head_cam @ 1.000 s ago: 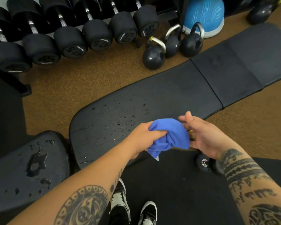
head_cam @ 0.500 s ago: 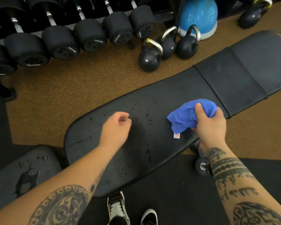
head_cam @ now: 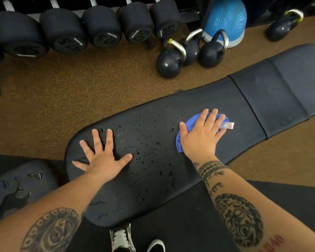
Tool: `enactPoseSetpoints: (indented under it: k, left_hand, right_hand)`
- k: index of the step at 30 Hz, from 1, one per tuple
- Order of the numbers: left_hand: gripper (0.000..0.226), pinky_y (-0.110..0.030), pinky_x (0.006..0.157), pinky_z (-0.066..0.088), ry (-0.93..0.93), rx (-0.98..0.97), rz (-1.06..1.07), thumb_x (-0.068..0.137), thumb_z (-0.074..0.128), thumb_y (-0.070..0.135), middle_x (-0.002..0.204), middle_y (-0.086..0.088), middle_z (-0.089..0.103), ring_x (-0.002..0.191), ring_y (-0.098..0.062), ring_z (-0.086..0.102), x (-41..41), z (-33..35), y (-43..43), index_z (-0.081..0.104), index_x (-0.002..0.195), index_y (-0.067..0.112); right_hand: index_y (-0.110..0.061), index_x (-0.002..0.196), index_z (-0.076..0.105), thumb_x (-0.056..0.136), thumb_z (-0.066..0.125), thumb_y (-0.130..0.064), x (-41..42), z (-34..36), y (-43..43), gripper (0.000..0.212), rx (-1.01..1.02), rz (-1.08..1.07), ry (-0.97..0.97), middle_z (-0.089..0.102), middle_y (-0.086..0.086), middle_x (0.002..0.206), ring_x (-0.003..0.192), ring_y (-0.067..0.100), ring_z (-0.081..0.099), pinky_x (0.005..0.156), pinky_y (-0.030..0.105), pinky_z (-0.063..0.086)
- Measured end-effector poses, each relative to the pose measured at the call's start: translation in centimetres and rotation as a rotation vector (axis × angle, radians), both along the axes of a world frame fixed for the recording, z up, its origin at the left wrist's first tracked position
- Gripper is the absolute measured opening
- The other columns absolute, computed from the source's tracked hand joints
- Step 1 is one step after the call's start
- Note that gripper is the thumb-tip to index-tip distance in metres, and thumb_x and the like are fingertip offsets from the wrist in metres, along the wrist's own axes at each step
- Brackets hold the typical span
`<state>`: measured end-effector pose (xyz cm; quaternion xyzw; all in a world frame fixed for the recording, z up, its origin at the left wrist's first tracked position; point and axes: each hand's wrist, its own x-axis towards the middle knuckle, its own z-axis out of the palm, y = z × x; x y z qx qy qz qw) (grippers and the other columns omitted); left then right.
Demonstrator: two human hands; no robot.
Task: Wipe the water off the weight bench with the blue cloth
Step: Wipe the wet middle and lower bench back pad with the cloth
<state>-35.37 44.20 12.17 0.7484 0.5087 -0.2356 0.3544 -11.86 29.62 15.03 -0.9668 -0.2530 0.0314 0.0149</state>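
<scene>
Padding on the weight bench point(head_cam: 216, 99) runs long and black across the view, its near half speckled with water. A separate lower pad point(head_cam: 44, 179) at the person's left carries a larger puddle point(head_cam: 16, 196).

The left hand point(head_cam: 102, 157) lies flat on the wet end of the bench, fingers splayed wide and holding nothing, apparently as a brace. The right hand point(head_cam: 202, 137) is also flat, its fingers straight, pressing the blue cloth point(head_cam: 180, 142) down onto the pad near the seam. The cloth is bunched under the palm, with only its edges and a white tag point(head_cam: 229, 125) showing. Between the two hands lie the droplets point(head_cam: 147, 157), not yet wiped.

Likely risks:
- The bracing palm sits on slick, wet vinyl and could slide if weight goes onto it.
- A bunched cloth covers a narrow strip, so a sweep may smear beads or push them over the edge.
- Water under and beside the left hand could be missed, as could the puddle.
</scene>
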Motion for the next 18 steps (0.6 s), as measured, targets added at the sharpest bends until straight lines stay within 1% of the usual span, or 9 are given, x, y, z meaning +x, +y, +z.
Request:
enactPoseSetpoints:
  k: [2,5,7,9,11,13,15,16,18]
  left_hand:
    - [0.108,-0.079,0.108,-0.004,0.011,-0.001,-0.004,0.078,0.046,0.086,0.142,0.016,-0.058,0.141,-0.036,-0.043,0.1,-0.3,0.0,-0.035,0.141,0.055]
    - [0.108,-0.079,0.107,-0.008,0.004,0.0,-0.001,0.079,0.047,0.084,0.14,0.016,-0.06,0.139,-0.035,-0.045,0.2,-0.7,0.0,-0.037,0.139,0.055]
    - [0.108,-0.079,0.107,-0.008,0.006,0.004,0.006,0.079,0.049,0.083,0.142,0.016,-0.058,0.14,-0.035,-0.045,0.1,-0.6,-0.1,-0.036,0.14,0.056]
    - [0.107,-0.079,0.108,-0.008,-0.004,0.018,0.024,0.08,0.051,0.08,0.147,0.016,-0.054,0.142,-0.034,-0.042,0.2,-0.4,-0.4,-0.032,0.143,0.056]
    - [0.106,-0.079,0.108,-0.007,-0.023,0.054,0.034,0.082,0.053,0.078,0.152,0.015,-0.048,0.144,-0.034,-0.038,0.3,-0.1,-0.7,-0.027,0.147,0.054]
    - [0.104,-0.079,0.109,-0.004,-0.012,0.084,0.042,0.083,0.053,0.077,0.156,0.014,-0.043,0.146,-0.034,-0.034,0.3,0.4,-1.0,-0.023,0.15,0.051]
    - [0.101,-0.079,0.109,-0.001,0.012,0.087,0.078,0.085,0.052,0.075,0.158,0.012,-0.04,0.148,-0.035,-0.03,0.7,0.7,-1.8,-0.021,0.151,0.05]
    - [0.099,-0.08,0.108,0.002,0.016,0.08,0.111,0.086,0.051,0.074,0.158,0.012,-0.04,0.148,-0.037,-0.029,0.9,0.8,-2.2,-0.02,0.151,0.051]
    - [0.096,-0.083,0.106,0.006,0.012,0.056,0.156,0.088,0.052,0.071,0.159,0.012,-0.039,0.149,-0.039,-0.027,1.2,1.0,-2.5,-0.018,0.151,0.052]
  right_hand:
    - [0.0,0.154,0.017,0.095,0.031,-0.064,1.0,-0.3,1.6,0.088,-0.04,0.039,-0.013,0.011,0.025,0.162,0.149,0.046,0.002,0.117,0.066,0.011]
    - [-0.001,0.154,0.018,0.096,0.031,-0.058,3.1,-0.5,3.1,0.082,-0.055,0.207,-0.05,0.013,0.024,0.162,0.15,0.044,0.003,0.118,0.064,0.009]
    - [-0.001,0.154,0.018,0.095,0.033,-0.053,3.7,-0.2,2.9,0.08,-0.047,0.302,-0.041,0.012,0.022,0.163,0.151,0.042,0.002,0.119,0.062,0.01]
    - [-0.003,0.155,0.017,0.092,0.035,-0.049,2.1,0.2,0.6,0.08,-0.058,0.407,-0.021,0.01,0.02,0.164,0.151,0.04,0.002,0.119,0.06,0.011]
    - [-0.006,0.156,0.014,0.089,0.036,-0.048,-1.1,0.2,-3.3,0.082,-0.089,0.502,0.012,0.007,0.017,0.165,0.152,0.037,0.0,0.12,0.059,0.012]
    - [-0.009,0.157,0.01,0.092,0.033,-0.049,-4.0,0.2,-7.2,0.08,-0.149,0.592,0.049,0.004,0.013,0.166,0.153,0.034,-0.002,0.121,0.058,0.011]
    - [-0.01,0.158,0.01,0.094,0.03,-0.05,-4.0,0.2,-9.4,0.077,-0.189,0.665,0.026,0.006,0.013,0.166,0.153,0.034,0.0,0.12,0.058,0.015]
    - [-0.009,0.158,0.012,0.095,0.028,-0.05,-3.1,0.4,-9.6,0.077,-0.195,0.655,0.004,0.008,0.014,0.166,0.153,0.035,0.003,0.119,0.059,0.016]
    - [-0.006,0.156,0.015,0.094,0.029,-0.047,-0.6,0.6,-8.3,0.076,-0.167,0.533,-0.028,0.01,0.02,0.164,0.151,0.039,0.005,0.119,0.06,0.015]
